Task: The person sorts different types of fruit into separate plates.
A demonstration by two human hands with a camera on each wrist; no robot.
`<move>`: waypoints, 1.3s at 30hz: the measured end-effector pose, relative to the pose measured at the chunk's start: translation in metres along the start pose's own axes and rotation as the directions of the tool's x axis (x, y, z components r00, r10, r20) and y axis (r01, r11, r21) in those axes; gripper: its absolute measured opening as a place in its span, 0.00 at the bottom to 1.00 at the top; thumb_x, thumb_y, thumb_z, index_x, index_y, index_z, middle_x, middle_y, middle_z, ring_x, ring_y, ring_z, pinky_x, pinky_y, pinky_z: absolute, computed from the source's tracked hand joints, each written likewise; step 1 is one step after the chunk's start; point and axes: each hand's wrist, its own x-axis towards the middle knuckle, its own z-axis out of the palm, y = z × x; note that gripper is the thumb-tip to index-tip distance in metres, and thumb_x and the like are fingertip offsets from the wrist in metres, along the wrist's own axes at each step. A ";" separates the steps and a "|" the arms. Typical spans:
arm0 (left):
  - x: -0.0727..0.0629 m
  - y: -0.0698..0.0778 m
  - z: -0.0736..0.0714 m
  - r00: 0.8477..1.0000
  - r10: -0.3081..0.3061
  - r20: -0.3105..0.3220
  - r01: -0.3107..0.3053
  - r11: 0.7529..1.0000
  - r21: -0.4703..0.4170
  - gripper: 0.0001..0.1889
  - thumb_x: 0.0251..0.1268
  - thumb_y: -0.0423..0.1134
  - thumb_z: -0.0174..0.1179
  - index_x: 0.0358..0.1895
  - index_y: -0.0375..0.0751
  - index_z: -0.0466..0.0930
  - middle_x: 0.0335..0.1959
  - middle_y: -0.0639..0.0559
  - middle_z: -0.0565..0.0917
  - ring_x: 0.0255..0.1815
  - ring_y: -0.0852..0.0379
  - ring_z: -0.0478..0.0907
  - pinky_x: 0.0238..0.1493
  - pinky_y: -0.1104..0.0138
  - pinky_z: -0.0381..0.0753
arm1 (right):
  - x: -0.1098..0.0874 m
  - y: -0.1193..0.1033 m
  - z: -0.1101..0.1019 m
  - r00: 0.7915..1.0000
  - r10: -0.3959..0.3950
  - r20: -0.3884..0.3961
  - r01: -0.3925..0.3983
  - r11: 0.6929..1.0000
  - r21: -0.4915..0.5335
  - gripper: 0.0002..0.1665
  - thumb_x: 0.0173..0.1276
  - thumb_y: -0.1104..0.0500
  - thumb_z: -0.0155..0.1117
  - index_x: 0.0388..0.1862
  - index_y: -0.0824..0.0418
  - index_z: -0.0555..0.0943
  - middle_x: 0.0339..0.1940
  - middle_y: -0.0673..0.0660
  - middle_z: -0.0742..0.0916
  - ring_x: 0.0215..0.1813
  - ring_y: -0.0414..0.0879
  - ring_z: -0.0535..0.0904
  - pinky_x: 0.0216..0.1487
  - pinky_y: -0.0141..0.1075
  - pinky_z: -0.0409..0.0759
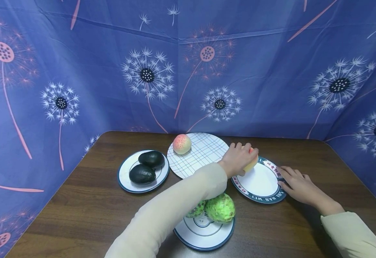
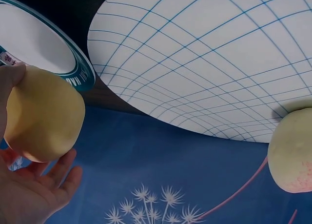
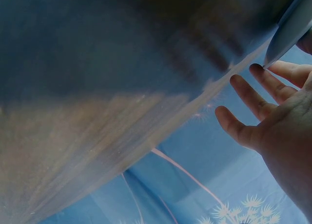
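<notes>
My left hand [image 1: 238,159] grips a yellow-and-red peach [image 2: 46,114] by its sides. It holds the fruit over the left part of a white plate [image 1: 260,181] with a dark teal, lettered rim. At that plate's right side, my right hand [image 1: 301,188] touches the rim, its fingers [image 3: 253,97] spread and fairly straight. Left of the peach in my hand lies a round white plate with blue grid lines [image 1: 201,148]. Another peach [image 1: 182,144] rests at its left edge.
Two dark green avocados [image 1: 142,174] lie on a blue-rimmed plate [image 1: 126,182] at the left. Nearer, bumpy green fruits [image 1: 220,208] sit on another plate [image 1: 204,242], partly hidden by my left sleeve. A blue dandelion-print cloth [image 1: 259,71] hangs behind the wooden table [image 1: 88,215].
</notes>
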 end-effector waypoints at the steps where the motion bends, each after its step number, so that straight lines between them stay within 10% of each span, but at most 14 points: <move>1: 0.001 0.001 0.000 1.000 0.002 0.002 -0.002 1.000 0.007 0.42 0.48 0.61 0.62 0.66 0.57 0.52 0.58 0.55 0.66 0.53 0.55 0.69 0.52 0.64 0.70 | 0.000 0.000 0.000 1.000 0.002 0.002 -0.002 1.000 0.001 0.35 0.65 0.53 0.54 0.66 0.70 0.61 0.61 0.73 0.67 0.60 0.70 0.62 0.51 0.71 0.59; 39: 0.010 0.023 0.013 0.996 -0.025 0.084 0.010 0.985 0.173 0.39 0.57 0.61 0.53 0.69 0.58 0.46 0.63 0.55 0.62 0.56 0.55 0.70 0.60 0.61 0.68 | 0.000 -0.001 0.000 0.999 0.022 0.025 -0.022 1.000 -0.002 0.36 0.64 0.51 0.55 0.65 0.70 0.61 0.61 0.73 0.67 0.58 0.70 0.62 0.50 0.71 0.59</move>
